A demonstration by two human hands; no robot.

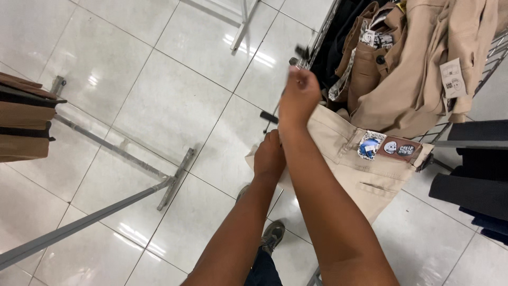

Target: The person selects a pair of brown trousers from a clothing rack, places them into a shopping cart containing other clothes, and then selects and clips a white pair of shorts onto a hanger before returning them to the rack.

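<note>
Nearest, low in the view, a person's shoes [271, 235] stand on a glossy white tiled floor [159, 106], and two bare forearms rise from the bottom edge.

The left hand [269, 156] sits lower. It presses against the near edge of a pair of beige trousers [365, 175], apparently pinching the cloth to keep it spread, though its fingers are turned away and I cannot tell whether they are closed on the fabric or only touching it.

The right hand [298, 98] is raised above, its fingers curled together near the trousers' waistband, seemingly gripping the top so the garment hangs open. It is blurred, so the grip itself is unclear.

The trousers hang slanted between the hands and the rack, with two paper labels [386, 146] at the waist.

Just beyond, a metal clothes rack [317, 37] carries tan and brown garments [413, 69], one with a white hang tag [453, 77]. Dark folded clothes [476, 175] lie at the right edge.

To the left, another rail's metal base [174, 177] rests on the floor, with brown garments [24, 122] at the far left.
</note>
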